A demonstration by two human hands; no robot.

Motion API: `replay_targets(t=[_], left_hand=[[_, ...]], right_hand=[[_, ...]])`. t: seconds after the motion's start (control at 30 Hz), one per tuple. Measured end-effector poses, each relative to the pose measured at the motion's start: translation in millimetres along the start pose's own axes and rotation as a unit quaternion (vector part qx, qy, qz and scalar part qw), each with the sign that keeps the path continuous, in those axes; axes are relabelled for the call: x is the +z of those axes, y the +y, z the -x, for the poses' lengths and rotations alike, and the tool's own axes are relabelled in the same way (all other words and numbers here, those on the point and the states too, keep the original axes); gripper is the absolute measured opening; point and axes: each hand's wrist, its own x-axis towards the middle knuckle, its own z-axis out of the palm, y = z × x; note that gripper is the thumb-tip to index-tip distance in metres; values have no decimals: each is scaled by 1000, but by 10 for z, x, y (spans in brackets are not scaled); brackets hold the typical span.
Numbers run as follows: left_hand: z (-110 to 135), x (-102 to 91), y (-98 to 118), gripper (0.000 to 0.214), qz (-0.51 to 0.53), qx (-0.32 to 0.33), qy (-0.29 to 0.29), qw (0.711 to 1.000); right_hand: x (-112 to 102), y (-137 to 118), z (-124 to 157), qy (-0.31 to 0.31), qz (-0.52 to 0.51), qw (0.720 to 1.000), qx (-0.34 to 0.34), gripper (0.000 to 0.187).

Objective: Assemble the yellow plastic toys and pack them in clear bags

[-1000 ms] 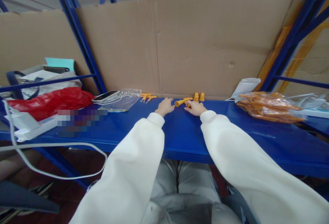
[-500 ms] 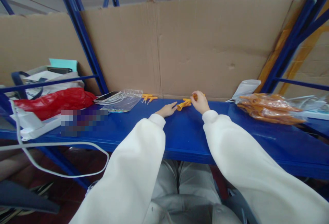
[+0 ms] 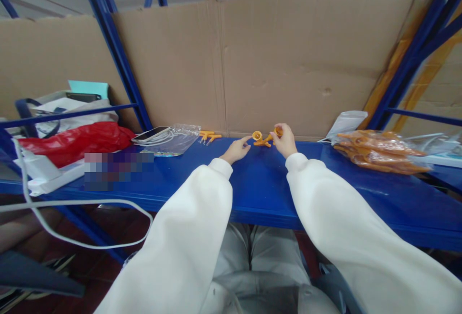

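Observation:
An orange plastic piece (image 3: 262,142) with a round open cup and claw-like prongs stands on the blue shelf (image 3: 260,184), its cup facing up toward me. Just left of it, my left hand (image 3: 236,150) has its thumb and forefinger apart and holds nothing. My right hand (image 3: 286,142) pinches a second orange cupped piece (image 3: 277,132) by its rim, slightly above the shelf. The lower ends of the two pieces come close together; whether they touch, I cannot tell. Behind and to the left lie more orange pronged pieces (image 3: 209,136).
On the right lies a clear bag of orange parts (image 3: 375,150). To the left are a clear plastic bag (image 3: 176,143), a phone (image 3: 153,134) with a white cable, a red bag (image 3: 79,143) and a white power strip (image 3: 59,179). A cardboard sheet (image 3: 274,64) walls the back.
The left orange piece has gone from lying on its side to standing with its cup up. My left hand has drawn slightly apart from it; my right hand still holds the other piece.

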Motion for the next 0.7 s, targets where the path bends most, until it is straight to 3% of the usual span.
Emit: replay_targets(t=[0.23,0.4,0.53,0.7], left_hand=[[12,-9,-4,40,2,-17,4,1000],[41,-34,82,42,77,-9,17,997],[52,-36,92,42,106,-57,-18,993],[47,-58,77,44,74,-70,6,995]], right_hand=[[71,21,2,-43,-78,996,-2,23],[107,32,-9,-56,-137,989,-4,22],[114,-41,14,-72,-150,986,-7,20],[119,-199,68,-96,-142,985,-23,18]])
